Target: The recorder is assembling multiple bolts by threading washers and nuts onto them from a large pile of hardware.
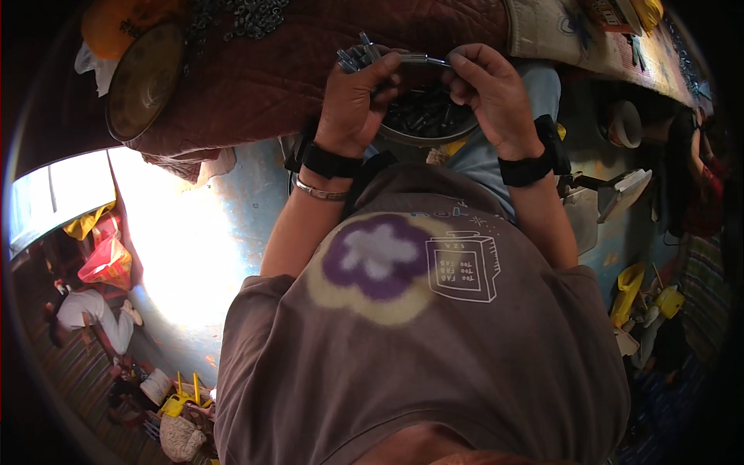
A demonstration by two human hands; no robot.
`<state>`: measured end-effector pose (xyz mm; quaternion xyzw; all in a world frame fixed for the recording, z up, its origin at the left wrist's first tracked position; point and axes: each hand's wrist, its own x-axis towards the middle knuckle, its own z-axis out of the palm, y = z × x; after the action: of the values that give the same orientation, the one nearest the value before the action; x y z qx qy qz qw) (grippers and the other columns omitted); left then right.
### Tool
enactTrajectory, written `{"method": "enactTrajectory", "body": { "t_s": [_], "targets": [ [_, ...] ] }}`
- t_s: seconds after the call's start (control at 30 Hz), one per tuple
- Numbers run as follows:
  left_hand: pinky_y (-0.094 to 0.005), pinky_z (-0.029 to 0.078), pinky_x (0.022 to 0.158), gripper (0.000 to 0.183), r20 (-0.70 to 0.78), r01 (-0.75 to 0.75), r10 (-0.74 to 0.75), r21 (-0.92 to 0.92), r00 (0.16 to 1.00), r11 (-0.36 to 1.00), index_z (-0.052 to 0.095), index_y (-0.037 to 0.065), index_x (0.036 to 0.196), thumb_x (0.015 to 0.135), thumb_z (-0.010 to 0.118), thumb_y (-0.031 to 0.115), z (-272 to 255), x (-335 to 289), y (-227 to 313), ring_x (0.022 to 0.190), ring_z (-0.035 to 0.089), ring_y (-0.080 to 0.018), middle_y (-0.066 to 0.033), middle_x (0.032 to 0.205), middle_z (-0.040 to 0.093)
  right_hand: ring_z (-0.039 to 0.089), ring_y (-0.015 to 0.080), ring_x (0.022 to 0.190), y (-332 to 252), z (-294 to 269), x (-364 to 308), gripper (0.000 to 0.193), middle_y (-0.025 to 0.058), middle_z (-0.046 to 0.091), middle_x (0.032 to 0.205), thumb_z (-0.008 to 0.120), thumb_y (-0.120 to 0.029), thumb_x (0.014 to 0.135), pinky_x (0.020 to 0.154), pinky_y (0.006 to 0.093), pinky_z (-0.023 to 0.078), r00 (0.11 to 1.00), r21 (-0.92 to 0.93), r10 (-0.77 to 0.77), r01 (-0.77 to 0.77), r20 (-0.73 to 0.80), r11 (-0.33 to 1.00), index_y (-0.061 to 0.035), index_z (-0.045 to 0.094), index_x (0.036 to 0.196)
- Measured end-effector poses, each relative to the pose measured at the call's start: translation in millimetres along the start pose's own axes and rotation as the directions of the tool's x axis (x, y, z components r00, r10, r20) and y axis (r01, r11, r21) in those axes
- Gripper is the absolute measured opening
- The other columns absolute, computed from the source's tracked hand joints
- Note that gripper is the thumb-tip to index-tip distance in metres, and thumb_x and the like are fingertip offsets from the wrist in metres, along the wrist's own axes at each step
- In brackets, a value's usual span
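Note:
In my left hand [356, 101] is a bundle of short silvery metal pieces [358, 56], bolt-like, sticking out past the fingers. Its thumb and forefinger pinch a slim metal rod [418, 59] that points right. My right hand [496, 97] closes thumb and fingertips around that rod's far end, so the rod spans the two hands. What exactly sits at the right fingertips is too small to tell. Just beneath both hands, a round bowl [434, 142] holds many dark, slender pieces [422, 112], partly hidden by my hands.
A dark red cloth-covered surface [256, 93] lies ahead, bearing a pile of small metal nuts [257, 17]. A round metal pan [145, 81] tilts at its left. A pale cloth [558, 35] covers the far right. Other people [89, 310] are at the lower left and far right.

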<state>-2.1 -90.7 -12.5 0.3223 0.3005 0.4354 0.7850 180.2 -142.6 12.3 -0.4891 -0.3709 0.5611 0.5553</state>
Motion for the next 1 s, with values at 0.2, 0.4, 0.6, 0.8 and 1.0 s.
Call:
{"method": "enactTrajectory", "body": {
  "t_s": [0.2, 0.4, 0.6, 0.8, 1.0],
  "targets": [
    [-0.0149, 0.042, 0.051, 0.007, 0.025, 0.001, 0.004, -0.201, 1.000, 0.980, 0.062, 0.006, 0.087, 0.082, 0.067, 0.009, 7, 1, -8, 0.066, 0.054, -0.0051, -0.0001, 0.076, 0.060, 0.055, 0.0082, 0.065, 13, 13, 0, 0.013, 0.0041, 0.061, 0.078, 0.057, -0.014, 0.090, 0.060, 0.0219, 0.044, 0.998, 0.286, 0.042, -0.055, 0.054, 0.957, -0.0024, 0.057, 0.096],
    [-0.0148, 0.041, 0.051, 0.008, 0.000, -0.040, 0.040, -0.193, 0.999, 0.980, 0.062, 0.005, 0.088, 0.082, 0.066, 0.009, 8, 4, -8, 0.066, 0.054, -0.0051, 0.0003, 0.075, 0.060, 0.055, 0.0090, 0.065, 19, 25, -6, 0.013, 0.0046, 0.061, 0.078, 0.056, -0.014, 0.091, 0.059, 0.0224, 0.046, 0.997, 0.344, 0.065, -0.074, 0.035, 0.936, -0.0018, 0.055, 0.095],
    [-0.0152, 0.040, 0.048, 0.012, 0.029, -0.022, 0.029, -0.209, 0.999, 0.978, 0.062, 0.004, 0.092, 0.083, 0.066, 0.012, 4, 5, -11, 0.065, 0.054, -0.0051, -0.0007, 0.077, 0.060, 0.055, 0.0094, 0.059, 20, 36, -8, 0.015, 0.0058, 0.061, 0.076, 0.058, -0.015, 0.090, 0.053, 0.0218, 0.045, 0.995, 0.376, 0.098, -0.089, -0.005, 0.922, -0.0011, 0.054, 0.093],
    [-0.0165, 0.042, 0.049, 0.011, -0.101, -0.022, -0.006, -0.274, 0.995, 0.961, 0.061, 0.003, 0.092, 0.086, 0.062, 0.012, 16, 2, -11, 0.064, 0.054, -0.0064, -0.0034, 0.081, 0.063, 0.054, 0.0062, 0.054, 15, 48, -9, 0.021, 0.0054, 0.061, 0.063, 0.069, -0.012, 0.080, 0.048, 0.0234, 0.041, 0.968, -0.423, -0.242, 0.193, -0.065, 0.885, -0.0015, 0.053, 0.091],
    [-0.0178, 0.042, 0.049, 0.011, -0.027, 0.070, -0.086, -0.373, 0.996, 0.925, 0.060, 0.002, 0.092, 0.088, 0.060, 0.013, 3, 3, -16, 0.066, 0.054, -0.0079, -0.0046, 0.084, 0.063, 0.059, 0.0074, 0.058, 16, 45, -12, 0.021, 0.0081, 0.062, 0.065, 0.069, -0.013, 0.080, 0.051, 0.0234, 0.045, 0.887, -0.603, -0.459, 0.398, 0.059, 0.691, -0.0016, 0.054, 0.090]
  ]
}}
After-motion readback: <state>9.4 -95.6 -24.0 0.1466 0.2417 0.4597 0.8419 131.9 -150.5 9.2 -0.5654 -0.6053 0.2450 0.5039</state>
